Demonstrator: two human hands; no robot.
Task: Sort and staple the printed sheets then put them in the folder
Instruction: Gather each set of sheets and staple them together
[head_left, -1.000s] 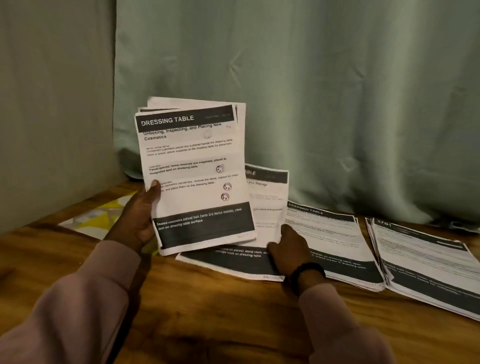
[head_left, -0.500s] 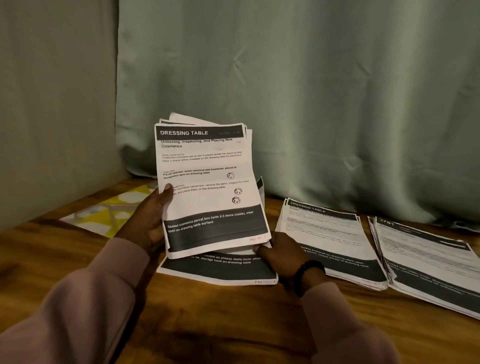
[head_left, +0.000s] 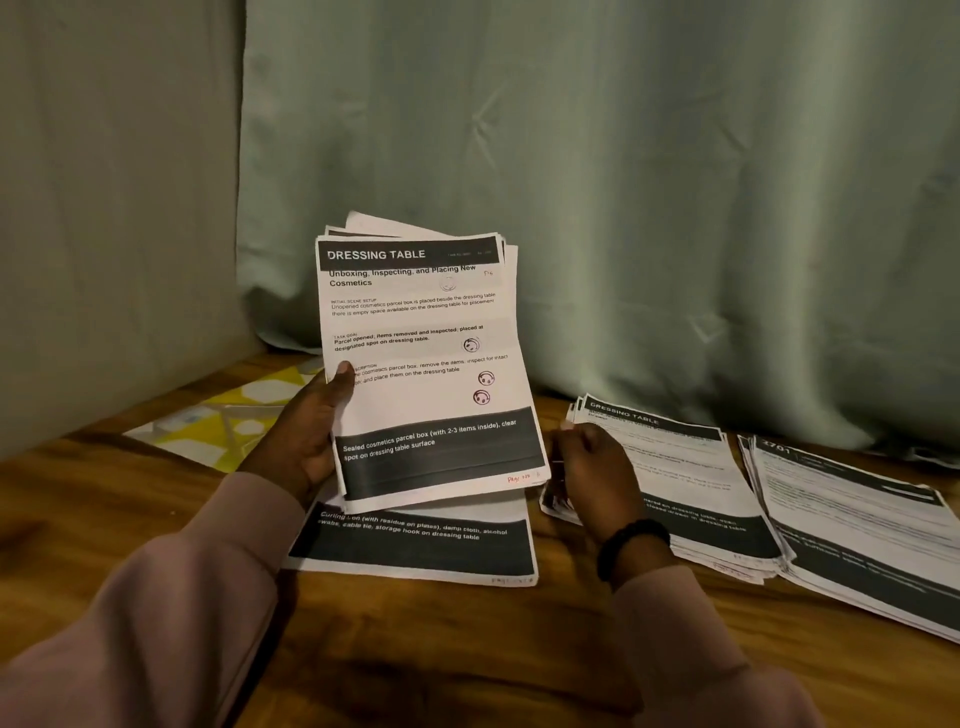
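My left hand (head_left: 306, 441) grips a stack of printed sheets (head_left: 421, 364) upright by its left edge, thumb on the front page headed "DRESSING TABLE". My right hand (head_left: 592, 467) hovers just right of the stack's lower right corner with its fingers loosely curled toward the edge; I see nothing held in it. A single sheet (head_left: 415, 551) lies flat on the table under the held stack. Two piles of sheets lie to the right: a middle pile (head_left: 711, 467) partly behind my right hand and a far-right pile (head_left: 857, 525). A yellow patterned folder (head_left: 223, 421) lies at the back left.
The wooden table (head_left: 467, 654) runs into a corner, with a wall on the left and a green curtain (head_left: 623, 182) hanging behind it. A black band is on my right wrist. No stapler is in view.
My right hand has left the sheet it laid flat on the table and risen to the held stack's lower right corner. The held stack has shifted right and lower.
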